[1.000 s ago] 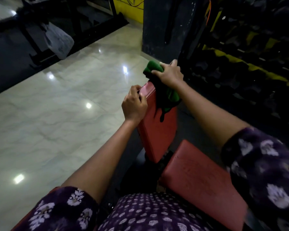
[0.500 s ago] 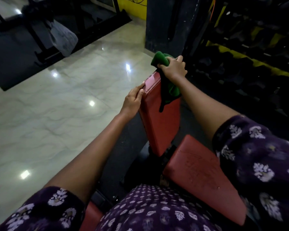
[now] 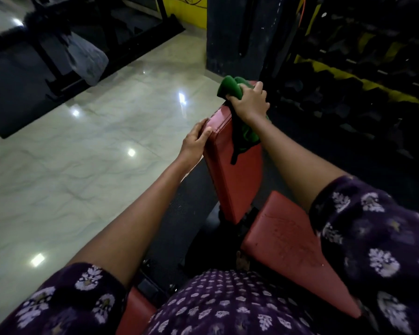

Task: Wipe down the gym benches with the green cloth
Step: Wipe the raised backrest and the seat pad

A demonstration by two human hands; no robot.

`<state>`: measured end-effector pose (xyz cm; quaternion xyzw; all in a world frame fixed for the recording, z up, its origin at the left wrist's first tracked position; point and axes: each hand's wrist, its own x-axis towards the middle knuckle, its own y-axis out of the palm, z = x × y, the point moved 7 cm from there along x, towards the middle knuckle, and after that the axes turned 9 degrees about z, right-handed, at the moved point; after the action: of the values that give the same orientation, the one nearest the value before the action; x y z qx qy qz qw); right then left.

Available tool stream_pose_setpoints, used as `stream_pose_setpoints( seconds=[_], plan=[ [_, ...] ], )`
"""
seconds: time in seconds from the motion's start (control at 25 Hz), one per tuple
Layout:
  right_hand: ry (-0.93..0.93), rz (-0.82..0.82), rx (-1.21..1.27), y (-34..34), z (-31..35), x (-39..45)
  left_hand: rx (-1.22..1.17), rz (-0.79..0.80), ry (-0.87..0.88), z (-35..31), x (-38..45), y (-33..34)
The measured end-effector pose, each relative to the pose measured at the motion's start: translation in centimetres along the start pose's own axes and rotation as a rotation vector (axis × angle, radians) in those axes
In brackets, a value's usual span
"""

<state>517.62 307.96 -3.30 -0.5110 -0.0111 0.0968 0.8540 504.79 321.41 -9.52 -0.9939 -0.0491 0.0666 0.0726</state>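
head view: my right hand (image 3: 250,102), clamped on the bunched green cloth (image 3: 230,87), has moved up to the top edge of the red padded upright bench back (image 3: 235,175). my left hand (image 3: 196,140), fingers now flattened, steadies its side. top nearly wiped.

The single head-worn camera looks forward and steeply down from just above the person's chest, close over the red bench (image 3: 235,180). Its raised backrest sits mid-frame, the tiled floor (image 3: 82,165) left, dark racks (image 3: 361,76) right.
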Motion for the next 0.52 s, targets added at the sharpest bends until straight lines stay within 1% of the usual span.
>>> stream_pose_setpoints(
  seconds=[0.12,0.24,0.32,0.4,0.48,0.52],
  plan=[
    [-0.064,-0.026,0.102,2.2,0.1,-3.7,-0.027,0.038,-0.018,-0.6,-0.2,0.1],
    [-0.178,-0.164,0.35,5.0,-0.2,-9.4,-0.086,0.102,-0.18,-1.1,0.2,-0.8],
    [-0.203,-0.22,0.49,7.2,-0.6,-12.4,-0.027,0.12,-0.242,-1.7,0.9,-1.5],
    [-0.112,-0.243,0.604,9.8,-1.9,-13.8,0.118,0.072,-0.231,-3.0,2.3,-1.3],
    [0.053,-0.255,0.748,11.2,-3.9,-13.7,0.302,0.052,-0.136,-5.0,3.6,0.3],
    [0.15,-0.243,0.794,11.3,-4.8,-13.0,0.413,0.085,-0.072,-5.9,4.1,1.5]
  ],
)
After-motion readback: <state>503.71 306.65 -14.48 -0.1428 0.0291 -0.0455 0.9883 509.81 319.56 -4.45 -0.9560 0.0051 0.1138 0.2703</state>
